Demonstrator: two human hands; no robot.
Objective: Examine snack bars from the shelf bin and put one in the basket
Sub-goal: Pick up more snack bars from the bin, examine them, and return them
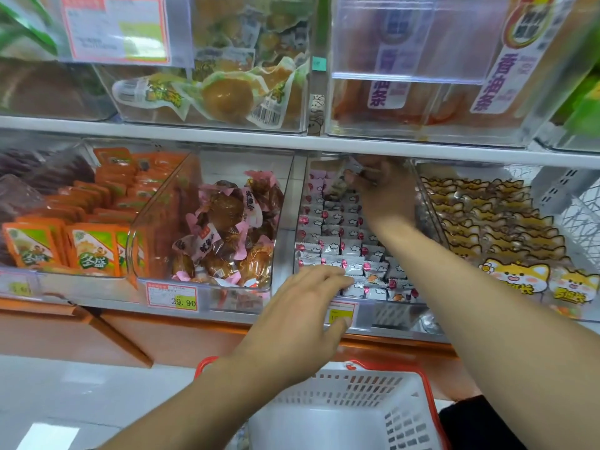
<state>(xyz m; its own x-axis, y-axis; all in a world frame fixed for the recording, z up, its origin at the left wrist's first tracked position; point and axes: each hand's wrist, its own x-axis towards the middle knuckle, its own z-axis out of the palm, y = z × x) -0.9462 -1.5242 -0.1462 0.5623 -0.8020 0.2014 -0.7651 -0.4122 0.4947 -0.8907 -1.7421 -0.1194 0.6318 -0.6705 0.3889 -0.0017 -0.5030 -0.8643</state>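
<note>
A clear shelf bin [370, 315] holds rows of small silver and pink wrapped snack bars [337, 228]. My right hand [381, 193] reaches deep to the back of this bin and pinches one silver snack bar [358, 172] between thumb and fingers. My left hand [305, 315] lies at the bin's front, its straight fingers touching the front row of bars and the thumb on the bin's front edge. A white basket with a red rim [363, 404] sits below the shelf, under my arms; its inside looks empty.
Neighbouring clear bins hold orange packets [81, 241], pink-wrapped brown snacks [227, 228] and yellow cartoon-cat packets [506, 241]. A shelf board [292, 142] hangs low over my right hand, with more bins above. A price tag [172, 297] reads 29.90. Orange cabinet fronts lie below.
</note>
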